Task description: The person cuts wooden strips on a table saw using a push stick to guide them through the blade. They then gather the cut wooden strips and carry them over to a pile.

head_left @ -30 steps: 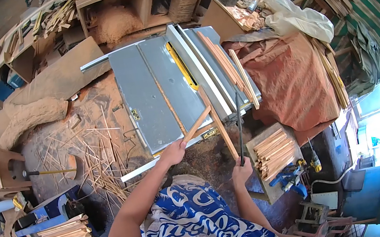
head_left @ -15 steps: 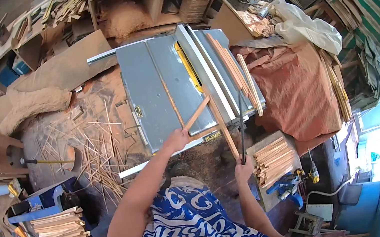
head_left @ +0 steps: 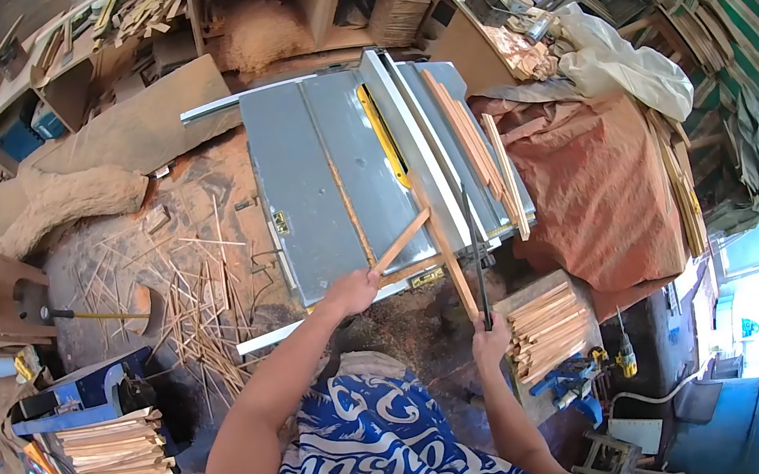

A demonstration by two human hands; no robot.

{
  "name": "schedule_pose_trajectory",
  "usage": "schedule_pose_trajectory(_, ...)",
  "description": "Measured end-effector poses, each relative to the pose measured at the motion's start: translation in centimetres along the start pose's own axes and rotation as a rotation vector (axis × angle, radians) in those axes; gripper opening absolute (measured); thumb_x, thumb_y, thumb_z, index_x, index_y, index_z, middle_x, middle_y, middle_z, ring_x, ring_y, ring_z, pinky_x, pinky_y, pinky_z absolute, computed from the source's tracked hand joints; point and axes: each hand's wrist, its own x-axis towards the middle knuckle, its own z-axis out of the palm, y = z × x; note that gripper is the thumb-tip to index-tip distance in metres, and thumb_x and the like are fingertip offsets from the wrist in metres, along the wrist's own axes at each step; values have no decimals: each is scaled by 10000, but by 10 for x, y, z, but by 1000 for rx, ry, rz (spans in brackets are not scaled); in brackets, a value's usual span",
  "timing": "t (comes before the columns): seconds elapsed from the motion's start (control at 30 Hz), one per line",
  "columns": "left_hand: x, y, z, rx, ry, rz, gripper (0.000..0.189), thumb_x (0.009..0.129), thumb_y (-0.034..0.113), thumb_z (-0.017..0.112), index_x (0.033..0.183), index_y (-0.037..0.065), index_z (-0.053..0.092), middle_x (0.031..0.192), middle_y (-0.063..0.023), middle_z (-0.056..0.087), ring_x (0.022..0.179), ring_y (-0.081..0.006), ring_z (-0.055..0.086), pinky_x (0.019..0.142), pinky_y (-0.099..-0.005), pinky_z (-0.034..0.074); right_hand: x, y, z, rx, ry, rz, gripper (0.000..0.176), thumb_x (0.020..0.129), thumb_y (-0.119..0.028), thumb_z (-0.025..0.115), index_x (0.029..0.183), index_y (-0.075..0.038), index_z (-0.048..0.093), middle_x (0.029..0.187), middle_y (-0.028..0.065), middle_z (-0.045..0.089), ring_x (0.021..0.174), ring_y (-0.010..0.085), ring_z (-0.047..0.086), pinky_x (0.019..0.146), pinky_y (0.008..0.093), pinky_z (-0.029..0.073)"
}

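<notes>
A grey table saw point(head_left: 294, 181) with a yellow insert point(head_left: 382, 135) and a long metal fence point(head_left: 419, 144) lies in front of me. My left hand point(head_left: 352, 294) is closed on a short wooden stick point(head_left: 401, 241) at the saw's near edge; the stick's far end touches a longer wooden strip point(head_left: 454, 269). My right hand point(head_left: 490, 341) is closed round the near end of that strip, with a thin dark rod point(head_left: 479, 270) beside it. The strip's far end lies on the saw along the fence, near the yellow insert.
Reddish strips point(head_left: 462, 131) lie right of the fence. Stacked wood pieces stand at right point(head_left: 548, 331) and left point(head_left: 118, 451). Thin offcuts point(head_left: 196, 320) litter the floor at left. A brown cover point(head_left: 595, 189) and a blue barrel point(head_left: 741, 417) are at right.
The view has shifted slightly. The dark rod now stands more upright beside the long strip. Both hands keep their grip and have barely moved relative to the saw.
</notes>
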Motion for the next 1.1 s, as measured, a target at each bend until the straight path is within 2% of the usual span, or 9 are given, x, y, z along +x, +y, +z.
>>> schedule_pose_trajectory(0.2, 21, -8, 2, -29, 12, 23, 570, 1128, 421, 325, 1047, -35, 656, 961, -298, 704, 961, -495, 682, 864, -584, 503, 14, 3, 12, 27, -36, -38, 151, 896, -113, 746, 1001, -19, 691, 835, 184, 701, 776, 380, 690, 742, 455, 525)
schedule_pose_trajectory(0.33, 26, -1, -10, -13, 55, -11, 572, 1127, 421, 324, 1044, -41, 652, 947, -302, 697, 958, -489, 683, 866, -584, 503, 24, -4, 18, 29, -52, -70, 142, 894, -100, 736, 997, -15, 686, 843, 182, 698, 792, 378, 692, 755, 452, 527)
schedule_pose_trajectory(0.4, 28, 5, -21, -77, -57, -88, 598, 1115, 422, 340, 1119, -66, 688, 1080, -346, 703, 1071, -512, 673, 952, -600, 502, 30, -4, 24, 36, -59, -79, 138, 890, -84, 729, 998, -12, 681, 848, 182, 695, 802, 373, 694, 759, 443, 530)
schedule_pose_trajectory(0.5, 27, 7, -29, -61, 0, -50, 591, 1112, 413, 346, 1119, -69, 688, 1089, -342, 704, 1075, -515, 668, 960, -600, 496, 36, -2, 27, 26, -110, -62, 190, 928, -189, 722, 1034, -33, 694, 893, 180, 711, 844, 374, 695, 775, 451, 533)
schedule_pose_trajectory(0.73, 37, 5, -35, -17, 36, -46, 589, 1125, 430, 315, 1121, -46, 662, 1104, -318, 701, 1093, -510, 658, 956, -584, 492, 47, -9, 31, 13, -133, -154, 197, 930, -195, 734, 1037, -34, 694, 915, 176, 710, 868, 374, 691, 779, 454, 531)
schedule_pose_trajectory(0.83, 47, 1, -37, -13, 21, -38, 582, 1127, 424, 318, 1116, -45, 662, 1102, -312, 707, 1083, -509, 661, 951, -583, 492, 54, -14, 34, 19, -144, -222, 193, 916, -173, 757, 1040, -38, 696, 919, 174, 707, 873, 377, 688, 778, 451, 532)
schedule_pose_trajectory(0.93, 51, 4, -41, -5, 76, -40, 583, 1130, 422, 319, 1101, -47, 663, 1083, -315, 707, 1059, -500, 672, 938, -575, 498, 61, -18, 38, 50, -113, -327, 163, 871, -5, 736, 1026, -14, 687, 898, 191, 691, 844, 410, 684, 767, 455, 542)
schedule_pose_trajectory(1.03, 57, 4, -47, -59, 22, -91, 582, 1119, 407, 344, 1222, -74, 654, 1235, -344, 672, 1174, -514, 631, 1027, -575, 477, 67, -21, 43, 76, -118, -356, 175, 861, 9, 741, 1025, -13, 685, 912, 191, 693, 855, 414, 684, 768, 457, 544)
schedule_pose_trajectory(1.1, 60, 4, -48, -3, 101, -42, 585, 1133, 425, 316, 1102, -56, 649, 1025, -298, 714, 969, -476, 697, 877, -565, 515, 70, -21, 48, 71, -132, -295, 176, 866, -9, 752, 1026, -5, 678, 914, 191, 692, 860, 410, 685, 766, 456, 545)
